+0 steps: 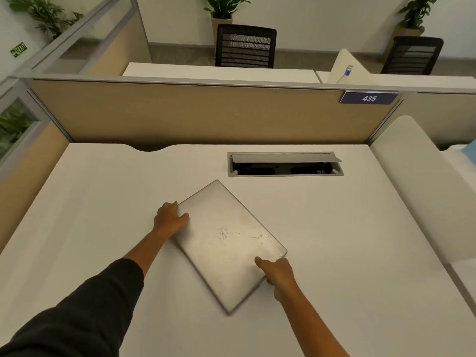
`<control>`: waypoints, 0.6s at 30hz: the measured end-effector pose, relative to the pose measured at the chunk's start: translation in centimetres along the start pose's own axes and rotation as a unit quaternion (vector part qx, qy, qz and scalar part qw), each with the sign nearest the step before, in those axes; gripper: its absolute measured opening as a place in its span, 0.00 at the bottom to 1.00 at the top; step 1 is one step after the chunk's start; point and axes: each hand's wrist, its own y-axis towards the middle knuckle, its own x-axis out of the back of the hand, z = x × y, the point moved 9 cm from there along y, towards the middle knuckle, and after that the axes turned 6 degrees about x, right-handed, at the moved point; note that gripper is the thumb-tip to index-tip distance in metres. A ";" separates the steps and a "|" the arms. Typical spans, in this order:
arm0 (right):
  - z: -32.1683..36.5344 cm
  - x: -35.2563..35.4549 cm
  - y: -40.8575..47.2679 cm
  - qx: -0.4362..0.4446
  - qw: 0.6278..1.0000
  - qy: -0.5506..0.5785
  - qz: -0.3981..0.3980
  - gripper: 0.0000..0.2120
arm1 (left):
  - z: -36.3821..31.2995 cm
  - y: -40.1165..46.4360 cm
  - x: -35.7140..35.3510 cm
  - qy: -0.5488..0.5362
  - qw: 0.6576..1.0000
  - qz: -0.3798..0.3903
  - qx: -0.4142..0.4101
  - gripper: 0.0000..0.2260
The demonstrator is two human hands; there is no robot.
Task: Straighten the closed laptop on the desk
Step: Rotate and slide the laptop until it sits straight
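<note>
- Laptop (226, 243), silver and closed, lies flat on a white desk (347, 253) near the middle, turned at a strong angle so one corner points toward the viewer and the opposite corner points toward the far partition. A round logo sits at the middle of its lid, with scuff marks to the right of it.
- Right hand (279, 273) grips the laptop's right-hand edge near the right corner, thumb lying on top of the lid and fingers curled under the edge. The forearm is bare.
- Left hand (168, 219) holds the laptop's left-hand edge, thumb pressed on the lid and fingers wrapped around the side. A dark sleeve (85, 310) covers the arm up to the mid forearm.
- Just beyond the laptop's far corner, a grey cable box (284, 164) is set into the desk, its lid tilted open.
- A tan partition (193, 112) closes the far side of the desk, with a blue plate (368, 98) reading 435 at its upper right.
- Past the partition stand two black mesh office chairs (246, 46) at other white desks, and potted plants (222, 6) against a pale wall.
</note>
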 end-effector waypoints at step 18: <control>4.5 1.4 3.4 -0.022 0.997 -0.009 -0.072 0.43 | 3.1 -0.6 -1.4 -0.124 0.989 -0.010 0.074 0.32</control>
